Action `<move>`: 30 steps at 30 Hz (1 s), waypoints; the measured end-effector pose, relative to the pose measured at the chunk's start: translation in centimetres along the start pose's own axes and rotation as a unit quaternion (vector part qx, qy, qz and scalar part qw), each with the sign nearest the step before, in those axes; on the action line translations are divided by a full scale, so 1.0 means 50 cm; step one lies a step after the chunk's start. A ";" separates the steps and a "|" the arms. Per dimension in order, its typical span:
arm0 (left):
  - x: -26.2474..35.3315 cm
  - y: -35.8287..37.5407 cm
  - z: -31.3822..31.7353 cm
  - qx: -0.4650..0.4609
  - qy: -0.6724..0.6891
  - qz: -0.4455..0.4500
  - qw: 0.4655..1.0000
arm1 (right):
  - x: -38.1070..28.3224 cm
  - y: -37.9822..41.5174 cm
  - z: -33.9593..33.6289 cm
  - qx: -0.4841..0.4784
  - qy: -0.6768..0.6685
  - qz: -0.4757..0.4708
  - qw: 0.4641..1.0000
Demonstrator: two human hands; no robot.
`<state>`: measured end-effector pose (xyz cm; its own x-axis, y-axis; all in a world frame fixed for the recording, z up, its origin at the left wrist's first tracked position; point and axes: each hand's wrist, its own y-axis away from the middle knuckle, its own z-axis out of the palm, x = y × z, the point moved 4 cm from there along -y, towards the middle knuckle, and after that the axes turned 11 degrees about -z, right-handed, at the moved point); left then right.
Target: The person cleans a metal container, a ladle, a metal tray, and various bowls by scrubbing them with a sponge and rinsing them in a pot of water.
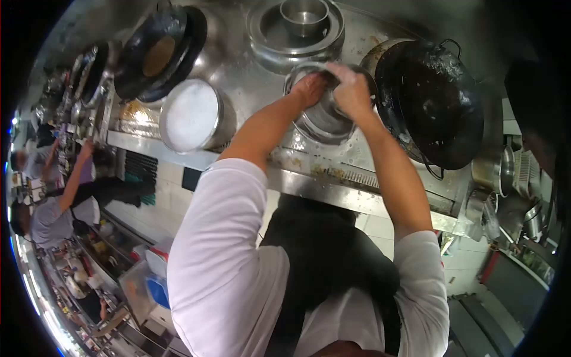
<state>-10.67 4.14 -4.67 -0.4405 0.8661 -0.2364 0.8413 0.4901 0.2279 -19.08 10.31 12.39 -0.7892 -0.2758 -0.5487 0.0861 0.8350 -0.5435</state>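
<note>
A round steel pot [326, 128] sits on the metal cooktop in front of me. My left hand [310, 88] reaches over its left side and down into it, with the fingertips hidden. Close beside it, my right hand [352, 94] is at the pot's far right rim, slightly blurred. At least one of its fingers stretches out to the left, toward the left hand. Whether either hand has a cloth or scrubber under it, I cannot make out.
A large black wok [440, 107] leans on the right, near my right forearm. On the left stand a pot of whitish foamy liquid [190, 116] and more woks [156, 53]. Behind is a steel basin [294, 47] holding a small bowl [304, 16]. A co-worker [53, 220] stands far left.
</note>
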 end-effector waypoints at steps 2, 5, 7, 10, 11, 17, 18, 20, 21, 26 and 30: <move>0.022 0.018 -0.043 0.007 0.014 -0.115 0.993 | 0.003 -0.011 -0.027 -0.017 -0.023 0.023 0.999; 0.154 -0.048 -0.013 0.015 0.419 -0.161 0.894 | 0.002 -0.019 -0.051 -0.006 -0.028 0.093 0.995; 0.192 -0.081 -0.003 -0.011 0.614 -0.125 0.779 | -0.008 -0.013 -0.040 0.005 -0.024 0.097 0.995; 0.158 -0.024 -0.044 -0.013 0.518 -0.081 0.852 | -0.012 -0.006 -0.034 0.014 0.032 0.017 0.999; 0.109 0.009 -0.058 -0.028 0.383 -0.042 0.922 | -0.011 -0.005 -0.032 -0.008 0.029 0.040 0.999; -0.035 -0.096 0.111 0.001 -0.001 0.011 1.000 | -0.021 -0.020 -0.011 -0.071 0.004 0.072 0.995; 0.001 -0.036 0.032 0.018 0.046 -0.068 0.996 | -0.015 -0.021 -0.009 -0.053 -0.015 0.054 0.997; 0.140 -0.051 0.001 0.075 0.304 -0.136 0.940 | -0.013 -0.015 -0.015 -0.019 -0.014 0.030 0.999; 0.200 -0.091 0.062 0.110 0.500 -0.128 0.849 | -0.014 -0.006 -0.015 -0.015 -0.025 0.031 0.999; 0.131 0.007 -0.047 -0.035 0.420 -0.063 0.904 | -0.022 -0.006 -0.026 -0.028 -0.009 0.087 0.996; -0.042 -0.091 0.089 -0.029 0.062 -0.041 0.997 | -0.043 -0.015 -0.006 -0.065 -0.026 0.002 0.998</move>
<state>-12.17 -0.36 -9.42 -0.5456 0.8266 -0.1382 0.7827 0.5616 0.2683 -17.64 10.42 14.14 -0.7555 -0.2934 -0.5858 0.0072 0.8903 -0.4552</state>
